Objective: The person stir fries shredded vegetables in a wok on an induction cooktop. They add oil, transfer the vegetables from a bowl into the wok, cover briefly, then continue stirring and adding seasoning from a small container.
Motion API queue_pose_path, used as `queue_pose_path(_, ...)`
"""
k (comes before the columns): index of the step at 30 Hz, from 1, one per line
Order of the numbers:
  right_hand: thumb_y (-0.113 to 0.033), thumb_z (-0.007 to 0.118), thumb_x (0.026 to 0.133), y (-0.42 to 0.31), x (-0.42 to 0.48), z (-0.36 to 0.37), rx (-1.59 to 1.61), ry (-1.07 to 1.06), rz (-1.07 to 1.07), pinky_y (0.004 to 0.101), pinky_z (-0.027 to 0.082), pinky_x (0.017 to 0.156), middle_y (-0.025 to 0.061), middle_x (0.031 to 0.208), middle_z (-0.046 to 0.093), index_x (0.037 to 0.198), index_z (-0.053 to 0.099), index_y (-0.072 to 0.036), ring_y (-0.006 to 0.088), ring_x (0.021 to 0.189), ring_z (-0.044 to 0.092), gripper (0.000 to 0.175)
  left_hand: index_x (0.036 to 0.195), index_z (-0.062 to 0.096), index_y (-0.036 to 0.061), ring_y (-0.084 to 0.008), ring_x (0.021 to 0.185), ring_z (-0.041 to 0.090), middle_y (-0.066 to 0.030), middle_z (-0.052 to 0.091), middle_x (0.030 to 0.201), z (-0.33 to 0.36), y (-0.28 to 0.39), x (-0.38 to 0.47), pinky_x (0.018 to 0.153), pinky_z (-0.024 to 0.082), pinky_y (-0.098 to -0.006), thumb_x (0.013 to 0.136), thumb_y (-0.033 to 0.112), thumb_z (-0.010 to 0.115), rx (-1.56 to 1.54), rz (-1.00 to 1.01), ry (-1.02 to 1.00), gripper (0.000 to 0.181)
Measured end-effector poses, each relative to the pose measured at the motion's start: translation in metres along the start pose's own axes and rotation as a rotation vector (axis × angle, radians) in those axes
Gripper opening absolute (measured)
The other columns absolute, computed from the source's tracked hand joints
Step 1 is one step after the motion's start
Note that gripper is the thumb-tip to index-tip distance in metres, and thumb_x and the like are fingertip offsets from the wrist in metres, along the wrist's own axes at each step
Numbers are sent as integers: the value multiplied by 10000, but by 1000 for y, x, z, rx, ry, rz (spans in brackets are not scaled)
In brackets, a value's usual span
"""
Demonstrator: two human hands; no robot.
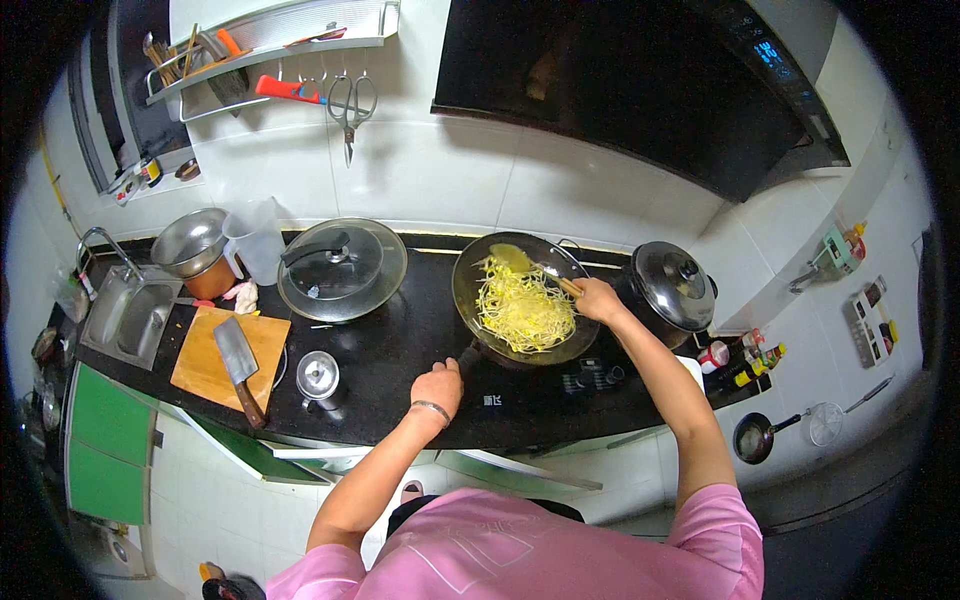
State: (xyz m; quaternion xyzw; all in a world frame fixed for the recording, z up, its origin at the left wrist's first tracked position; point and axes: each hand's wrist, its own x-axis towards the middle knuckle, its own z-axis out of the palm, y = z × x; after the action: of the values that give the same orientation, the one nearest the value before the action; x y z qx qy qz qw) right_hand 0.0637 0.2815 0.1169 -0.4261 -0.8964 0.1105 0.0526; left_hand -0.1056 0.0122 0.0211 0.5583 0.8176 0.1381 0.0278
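My right hand point(600, 301) grips the wooden handle of a spatula point(511, 257), whose broad head rests among the bean sprouts at the wok's far left side. Pale stalks and yellow heads of the bean sprouts point(525, 307) fill much of the dark wok point(466, 285). At the wok's near left, my left hand point(436, 391) is closed around the end of its black handle point(469, 354). A metal bracelet circles the left wrist.
Left of the wok stand a glass-lidded pan point(382, 281) and a lidded metal pot point(318, 375). A cleaver point(235, 351) lies on the wooden cutting board point(199, 352), beside the sink point(142, 315). A lidded pot point(675, 289) stands right, near bottles point(750, 367). The range hood point(622, 90) hangs above.
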Motion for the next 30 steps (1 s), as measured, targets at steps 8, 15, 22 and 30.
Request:
queue_pose_path(8, -77, 538, 708, -31, -13, 0, -245, 55, -27, 420, 491, 708, 164, 884, 630, 1143, 529, -162, 320, 820, 612, 442, 894, 537, 18, -291, 658, 631, -156, 606, 794, 5, 0, 0, 554, 522, -351, 802, 135, 480, 0, -11, 41, 160)
queue_pose_path(15, -36, 552, 686, -35, -99, -7, -443, -21, -211, 396, 490, 601, 162, 769, 608, 1175, 490, -118, 304, 708, 610, 500, 911, 537, 12, -291, 657, 630, -160, 604, 796, 5, -1, 0, 556, 523, -351, 799, 124, 477, 8, 14, 41, 169)
queue_pose_path(22, -40, 580, 653, -24, -138, -60, -491, -14, -262, 394, 484, 584, 128, 764, 601, 1211, 482, -135, 294, 701, 604, 575, 941, 532, 11, -288, 682, 630, -158, 603, 816, 2, -1, 1, 562, 523, -343, 799, 153, 497, 12, 2, -6, 204)
queue_pose_path(30, -57, 589, 655, -20, -117, -36, -484, -39, -215, 408, 491, 594, 145, 756, 613, 1133, 514, -139, 311, 690, 612, 491, 949, 532, 15, -293, 693, 631, -156, 603, 818, 0, 0, 0, 581, 523, -360, 794, 200, 533, 8, 0, -16, 241)
